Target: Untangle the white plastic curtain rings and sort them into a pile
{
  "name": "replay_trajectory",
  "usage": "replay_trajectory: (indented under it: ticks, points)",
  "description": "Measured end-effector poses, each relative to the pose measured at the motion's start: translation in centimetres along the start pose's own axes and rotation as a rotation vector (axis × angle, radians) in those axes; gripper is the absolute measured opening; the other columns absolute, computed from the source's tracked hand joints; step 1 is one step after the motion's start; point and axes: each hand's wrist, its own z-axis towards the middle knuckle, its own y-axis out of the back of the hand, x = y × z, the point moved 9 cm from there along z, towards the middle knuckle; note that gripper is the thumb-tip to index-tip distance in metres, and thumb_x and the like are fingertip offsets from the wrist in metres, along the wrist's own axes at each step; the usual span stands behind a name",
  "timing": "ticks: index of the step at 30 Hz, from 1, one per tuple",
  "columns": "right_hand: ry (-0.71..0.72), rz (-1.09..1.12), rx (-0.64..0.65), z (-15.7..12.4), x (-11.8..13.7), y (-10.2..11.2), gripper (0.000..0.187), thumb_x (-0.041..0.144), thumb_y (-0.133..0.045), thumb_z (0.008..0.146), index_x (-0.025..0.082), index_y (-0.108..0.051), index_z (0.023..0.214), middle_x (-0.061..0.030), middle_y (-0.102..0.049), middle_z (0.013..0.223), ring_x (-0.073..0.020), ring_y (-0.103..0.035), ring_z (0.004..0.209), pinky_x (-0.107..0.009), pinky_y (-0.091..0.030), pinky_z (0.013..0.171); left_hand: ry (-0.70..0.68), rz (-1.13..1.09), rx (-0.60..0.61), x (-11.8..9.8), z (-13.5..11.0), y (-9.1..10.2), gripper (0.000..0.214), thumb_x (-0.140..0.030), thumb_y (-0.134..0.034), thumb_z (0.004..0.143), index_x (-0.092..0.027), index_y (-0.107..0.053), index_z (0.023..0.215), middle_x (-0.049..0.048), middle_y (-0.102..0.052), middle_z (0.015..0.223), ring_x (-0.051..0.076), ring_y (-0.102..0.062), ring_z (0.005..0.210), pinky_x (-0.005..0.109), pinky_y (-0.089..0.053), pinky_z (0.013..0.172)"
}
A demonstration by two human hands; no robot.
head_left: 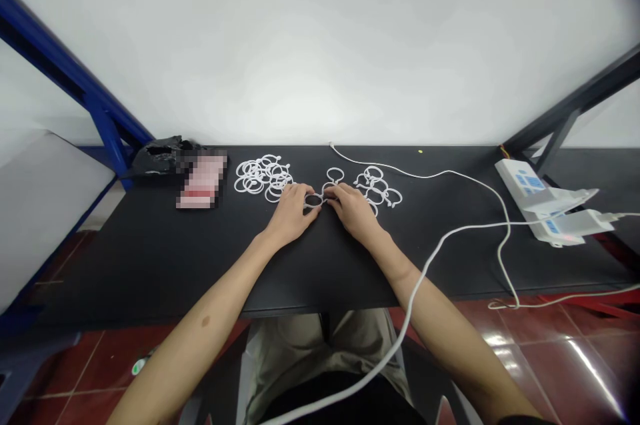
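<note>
My left hand (291, 210) and my right hand (353, 207) meet at the middle of the black table (150, 258), fingers curled around one white plastic ring (314, 200) held between them. A heap of several white rings (263, 176) lies just beyond my left hand. Another loose group of white rings (377, 187) lies past my right hand, with a single ring (335, 175) between the two groups.
A white cable (450, 175) runs across the table to a white power strip (547, 205) at the right. A black bag (160, 153) and a blurred pink item (203, 181) lie at the back left. Blue and dark frame posts flank the table.
</note>
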Motion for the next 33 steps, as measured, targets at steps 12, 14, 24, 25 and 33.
replay_trajectory:
  ticks: [12, 14, 24, 25, 33]
  points:
    - [0.028, -0.108, -0.232, -0.7, 1.1, 2.5, 0.02, 0.026, -0.054, 0.095, 0.018, -0.07, 0.104, -0.0129, -0.067, 0.104, -0.0283, -0.055, 0.101, -0.044, -0.047, 0.091, -0.044, -0.134, -0.078, -0.1, -0.1, 0.4, 0.057, -0.003, -0.059, 0.081, -0.02, -0.041, 0.133, 0.0092, -0.049, 0.123, 0.013, -0.061, 0.082, 0.04, -0.055, 0.093]
    - [0.095, -0.046, -0.238, -0.8, 1.9, 2.5, 0.02, 0.029, -0.056, 0.095, 0.019, -0.069, 0.107, -0.0113, -0.067, 0.103, -0.0271, -0.056, 0.1, -0.043, -0.048, 0.091, -0.066, -0.133, -0.085, -0.2, -0.1, 0.4, 0.06, -0.004, -0.059, 0.082, -0.02, -0.039, 0.136, 0.0098, -0.052, 0.124, 0.015, -0.062, 0.087, 0.042, -0.054, 0.095]
    - [0.268, 0.057, -0.17, -1.0, 4.1, 1.5, 0.02, 0.031, -0.056, 0.096, 0.021, -0.066, 0.11, -0.0096, -0.064, 0.101, -0.0217, -0.061, 0.094, -0.036, -0.054, 0.084, -0.17, -0.168, -0.037, -1.3, -0.6, -0.3, 0.076, 0.003, -0.052, 0.079, -0.022, -0.03, 0.148, 0.0112, -0.057, 0.133, 0.021, -0.06, 0.118, 0.039, -0.053, 0.099]
    - [0.265, 0.056, -0.179, -1.0, 4.0, 1.5, 0.018, 0.03, -0.055, 0.096, 0.021, -0.066, 0.108, -0.0096, -0.065, 0.101, -0.0218, -0.061, 0.095, -0.036, -0.054, 0.084, -0.183, -0.163, -0.04, -1.5, -0.6, -0.3, 0.075, 0.002, -0.052, 0.08, -0.023, -0.03, 0.148, 0.0109, -0.057, 0.133, 0.022, -0.058, 0.12, 0.04, -0.052, 0.1]
    - [0.058, 0.375, -0.292, -1.0, 2.2, 2.9, 0.007, 0.026, -0.059, 0.091, 0.022, -0.062, 0.096, -0.0042, -0.068, 0.091, -0.0159, -0.065, 0.078, -0.031, -0.056, 0.073, -0.172, -0.119, -0.11, -2.3, -0.5, 1.0, 0.054, -0.017, -0.062, 0.087, -0.02, -0.044, 0.137, 0.0111, -0.06, 0.127, 0.026, -0.055, 0.12, 0.047, -0.046, 0.105]
